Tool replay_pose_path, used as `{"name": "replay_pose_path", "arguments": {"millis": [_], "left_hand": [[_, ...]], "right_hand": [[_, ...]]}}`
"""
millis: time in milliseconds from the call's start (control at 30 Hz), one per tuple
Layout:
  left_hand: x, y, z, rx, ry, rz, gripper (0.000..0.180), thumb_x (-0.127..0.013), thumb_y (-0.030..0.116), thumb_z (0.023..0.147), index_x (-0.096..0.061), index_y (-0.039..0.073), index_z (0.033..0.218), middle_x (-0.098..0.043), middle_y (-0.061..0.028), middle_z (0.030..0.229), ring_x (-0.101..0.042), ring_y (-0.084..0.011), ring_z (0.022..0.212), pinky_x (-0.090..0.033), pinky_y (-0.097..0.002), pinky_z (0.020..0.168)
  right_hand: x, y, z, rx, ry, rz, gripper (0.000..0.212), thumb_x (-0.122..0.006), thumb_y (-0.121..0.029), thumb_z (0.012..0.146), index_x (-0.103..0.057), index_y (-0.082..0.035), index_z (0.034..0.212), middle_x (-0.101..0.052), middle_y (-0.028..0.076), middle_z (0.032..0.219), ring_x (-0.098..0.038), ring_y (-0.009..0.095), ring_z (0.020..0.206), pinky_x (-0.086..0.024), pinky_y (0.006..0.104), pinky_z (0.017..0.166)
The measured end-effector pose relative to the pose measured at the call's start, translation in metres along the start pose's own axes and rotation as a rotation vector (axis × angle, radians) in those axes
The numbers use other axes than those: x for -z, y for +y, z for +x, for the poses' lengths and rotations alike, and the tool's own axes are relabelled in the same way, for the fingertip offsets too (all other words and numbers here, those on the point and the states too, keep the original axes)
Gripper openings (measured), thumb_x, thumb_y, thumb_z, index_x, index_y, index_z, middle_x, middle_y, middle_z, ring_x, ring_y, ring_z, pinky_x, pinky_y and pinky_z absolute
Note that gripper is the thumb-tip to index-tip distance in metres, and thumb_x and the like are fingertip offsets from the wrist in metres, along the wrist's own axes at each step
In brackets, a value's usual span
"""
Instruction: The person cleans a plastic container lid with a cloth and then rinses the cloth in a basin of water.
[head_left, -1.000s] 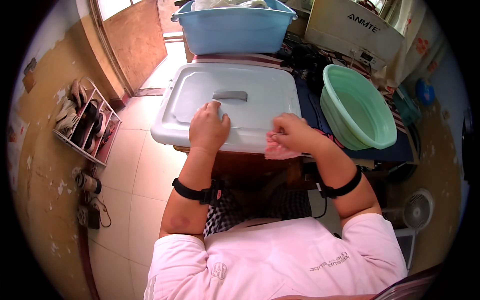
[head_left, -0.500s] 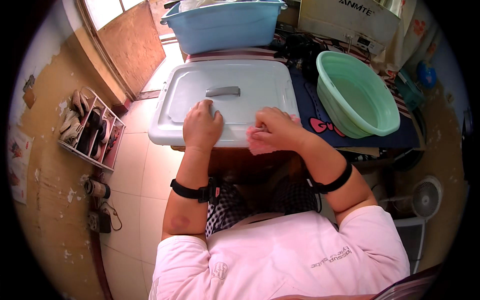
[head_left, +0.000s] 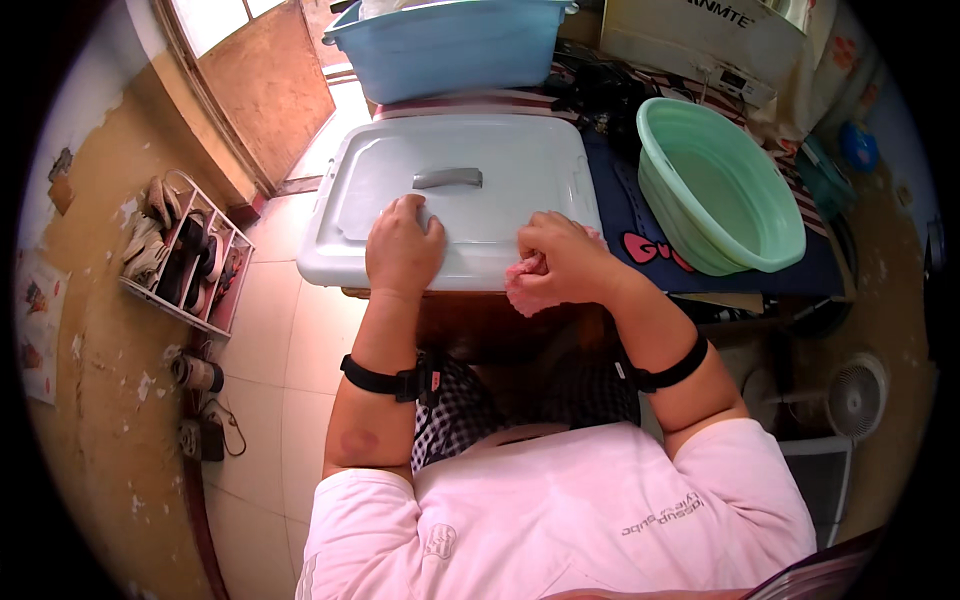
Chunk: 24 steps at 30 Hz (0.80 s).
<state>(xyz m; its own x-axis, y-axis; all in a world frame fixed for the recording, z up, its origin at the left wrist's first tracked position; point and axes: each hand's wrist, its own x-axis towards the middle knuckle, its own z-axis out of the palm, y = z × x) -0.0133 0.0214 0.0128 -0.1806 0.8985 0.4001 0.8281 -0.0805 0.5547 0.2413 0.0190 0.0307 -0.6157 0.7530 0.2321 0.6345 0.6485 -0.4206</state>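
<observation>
Hands were apart from each other. Left hand rested palm down on the pale grey lid, fingers loosely extended, just short of the grey handle. Right hand was clamped on a crumpled pink cloth near the lid's front right corner, part of the cloth hanging past the front edge. Lid lay along the desk's front edge. Green basin stood toward the desk's right edge, partly on a navy mat; blue tub at the back left corner.
</observation>
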Motion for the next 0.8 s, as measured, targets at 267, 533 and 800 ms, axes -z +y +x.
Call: {"name": "replay_pose_path", "arguments": {"millis": [267, 533, 800], "left_hand": [[0.003, 0.002, -0.003, 0.001, 0.010, 0.078, 0.038, -0.065, 0.025, 0.090, -0.067, 0.005, 0.122, -0.069, -0.0156, 0.122, -0.066, -0.0349, 0.114, -0.052, -0.0446, 0.100], [0.000, 0.007, -0.002, 0.005, -0.010, 0.080, 0.036, -0.064, 0.023, 0.090, -0.066, 0.004, 0.121, -0.068, -0.0157, 0.122, -0.063, -0.0357, 0.116, -0.050, -0.0458, 0.102], [0.002, 0.009, -0.003, -0.010, -0.006, 0.071, 0.036, -0.064, 0.022, 0.090, -0.066, 0.004, 0.121, -0.068, -0.0157, 0.122, -0.063, -0.0360, 0.115, -0.050, -0.0459, 0.102]], "right_hand": [[-0.007, -0.023, 0.010, -0.091, 0.019, -0.067, 0.030, -0.075, -0.037, 0.074, -0.068, -0.011, 0.085, -0.065, 0.011, 0.101, -0.060, 0.035, 0.105, -0.049, 0.0442, 0.090], [-0.010, -0.022, 0.013, -0.156, 0.032, -0.050, 0.032, -0.074, -0.036, 0.072, -0.070, -0.010, 0.090, -0.064, 0.013, 0.105, -0.060, 0.036, 0.106, -0.048, 0.0457, 0.092], [-0.012, -0.024, 0.012, -0.174, 0.021, -0.051, 0.035, -0.078, -0.034, 0.069, -0.070, -0.008, 0.091, -0.064, 0.014, 0.107, -0.058, 0.037, 0.110, -0.049, 0.0465, 0.093]]}}
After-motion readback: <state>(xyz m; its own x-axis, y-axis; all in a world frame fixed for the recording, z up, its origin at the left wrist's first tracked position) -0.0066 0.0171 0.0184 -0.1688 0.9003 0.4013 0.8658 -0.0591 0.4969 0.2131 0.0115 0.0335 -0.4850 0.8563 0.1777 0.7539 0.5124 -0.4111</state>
